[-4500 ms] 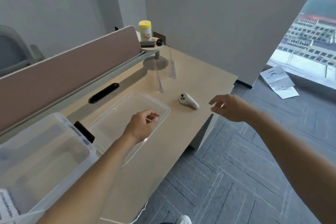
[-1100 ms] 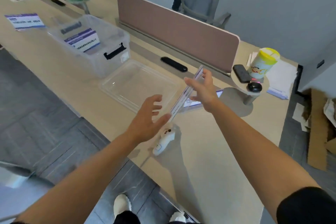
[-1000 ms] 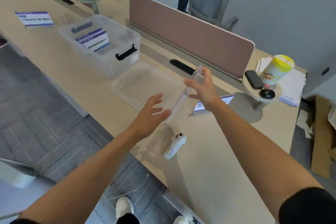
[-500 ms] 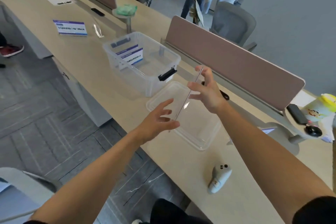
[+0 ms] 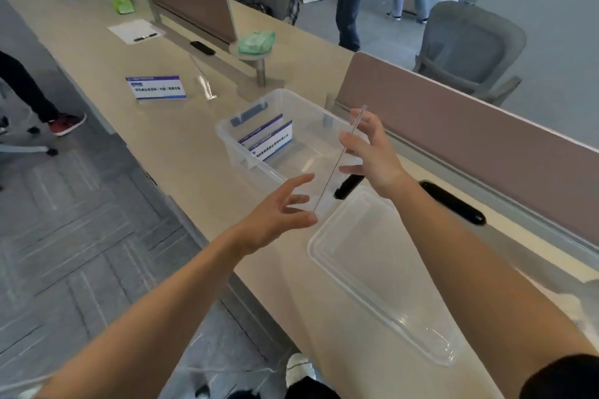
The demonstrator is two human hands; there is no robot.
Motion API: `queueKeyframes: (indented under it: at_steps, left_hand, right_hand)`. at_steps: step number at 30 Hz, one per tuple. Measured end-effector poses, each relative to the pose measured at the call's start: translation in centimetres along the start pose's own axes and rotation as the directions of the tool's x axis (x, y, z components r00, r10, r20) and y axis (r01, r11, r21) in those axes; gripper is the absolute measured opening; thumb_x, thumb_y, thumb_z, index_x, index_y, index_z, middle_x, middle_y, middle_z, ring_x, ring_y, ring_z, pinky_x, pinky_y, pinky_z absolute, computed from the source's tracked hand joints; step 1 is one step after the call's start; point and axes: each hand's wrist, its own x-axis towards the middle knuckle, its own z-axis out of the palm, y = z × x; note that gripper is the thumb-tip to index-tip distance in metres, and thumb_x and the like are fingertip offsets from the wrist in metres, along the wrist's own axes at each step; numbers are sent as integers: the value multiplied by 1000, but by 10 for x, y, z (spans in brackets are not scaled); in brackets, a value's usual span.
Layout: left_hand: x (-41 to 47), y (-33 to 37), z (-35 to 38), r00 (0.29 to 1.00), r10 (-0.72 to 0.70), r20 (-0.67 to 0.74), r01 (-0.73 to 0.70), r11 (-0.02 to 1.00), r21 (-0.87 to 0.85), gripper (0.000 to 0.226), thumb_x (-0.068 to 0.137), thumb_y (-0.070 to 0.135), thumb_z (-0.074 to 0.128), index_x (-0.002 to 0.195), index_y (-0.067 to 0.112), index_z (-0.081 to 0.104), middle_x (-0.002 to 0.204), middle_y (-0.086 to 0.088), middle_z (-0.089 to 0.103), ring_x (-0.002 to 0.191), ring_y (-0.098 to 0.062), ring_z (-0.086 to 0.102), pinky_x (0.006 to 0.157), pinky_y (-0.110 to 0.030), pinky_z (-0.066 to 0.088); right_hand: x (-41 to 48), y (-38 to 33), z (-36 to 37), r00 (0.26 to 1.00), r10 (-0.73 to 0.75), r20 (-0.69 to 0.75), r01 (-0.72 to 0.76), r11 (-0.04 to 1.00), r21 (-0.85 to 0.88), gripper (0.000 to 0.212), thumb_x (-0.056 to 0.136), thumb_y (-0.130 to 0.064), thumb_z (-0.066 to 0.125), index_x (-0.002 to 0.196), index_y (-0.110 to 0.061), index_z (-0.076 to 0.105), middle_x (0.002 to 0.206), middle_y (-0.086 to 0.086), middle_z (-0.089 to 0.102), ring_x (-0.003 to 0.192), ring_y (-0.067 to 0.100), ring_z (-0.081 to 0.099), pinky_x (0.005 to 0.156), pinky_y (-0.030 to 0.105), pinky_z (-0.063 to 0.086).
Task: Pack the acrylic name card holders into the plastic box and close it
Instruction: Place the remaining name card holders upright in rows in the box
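I hold a clear acrylic name card holder (image 5: 337, 160) edge-on over the near end of the plastic box (image 5: 238, 147). My right hand (image 5: 372, 155) grips its upper part. My left hand (image 5: 278, 214) has spread fingers touching its lower end. The box is open and transparent, with a black latch (image 5: 348, 186); a holder with a blue-and-white card (image 5: 269, 139) stands inside. The clear lid (image 5: 382, 272) lies flat on the desk to the right of the box. Two more holders stand farther left: one with a blue card (image 5: 157, 87), one empty (image 5: 204, 79).
A brown desk divider (image 5: 470, 146) runs behind the box, with a black oblong grommet (image 5: 452, 202) at its foot. A small round shelf with a green bag (image 5: 256, 42) stands beyond. People and a grey chair (image 5: 466, 48) are across the desk. The desk edge drops to grey carpet at left.
My view has swung left along the desk. Both hands have carried the clear holder from over the lid to above the open box.
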Motion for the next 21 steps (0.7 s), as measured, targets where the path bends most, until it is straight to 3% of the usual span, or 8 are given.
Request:
queueKeyframes:
  at_steps: [3,5,7,9,11,13,16,21]
  left_hand:
    - [18,-1,-37,999,-13,37,10,998,68,99,60,30,92,139,52,37,139,0,47,113,-14,60,97,-36,51]
    - [31,-7,-61,1000,12,-26,-9,992,124,92,62,24,92,135,49,43,134,2,52,104,-9,64,89,-27,54]
    - [44,-14,-88,994,43,-102,-29,990,135,83,62,28,92,130,45,48,128,3,58,99,-11,67,87,-30,57]
    - [57,-21,-119,989,62,-134,-46,992,116,81,58,30,93,127,39,52,122,3,63,95,-14,69,88,-34,57]
    - [68,-24,-149,989,91,-117,-74,988,139,81,56,28,94,125,38,53,119,5,63,92,-13,68,86,-32,57]
    - [79,-23,-178,990,128,-67,-112,973,200,81,55,30,94,123,41,53,117,8,63,87,-8,67,82,-27,57]
    - [94,-20,-214,984,177,2,-171,947,273,83,53,38,93,123,45,49,111,13,61,81,-1,65,78,-21,54]
    - [127,-28,-257,976,143,164,-195,912,362,93,59,47,89,138,37,41,127,14,56,109,-6,58,96,-28,50]
  right_hand:
    - [38,7,16,996,88,-8,-87,991,97,60,79,-46,71,132,-36,45,136,-7,49,104,24,61,83,52,58]
    - [61,11,31,990,139,-7,-137,979,150,59,76,-48,73,128,-37,49,133,-6,52,101,26,58,75,47,60]
    - [81,12,50,987,158,-14,-152,967,205,44,81,-44,71,121,-39,53,125,-8,57,99,27,56,69,41,58]
    - [99,10,70,987,160,-22,-149,958,244,40,83,-42,68,120,-40,53,118,-10,59,97,26,56,74,44,58]
    - [113,8,86,988,156,-12,-148,957,250,60,77,-52,70,132,-39,48,129,-7,58,104,28,60,80,49,58]
    - [123,7,101,990,140,13,-140,965,224,83,69,-63,75,141,-45,37,138,-1,53,109,30,64,75,47,59]
    - [140,2,120,994,104,33,-108,979,175,91,60,-61,83,136,-50,34,125,2,55,94,23,69,72,44,58]
    - [165,-1,131,989,49,-138,-22,981,194,66,79,-32,71,134,-43,36,128,8,49,92,18,69,71,43,58]
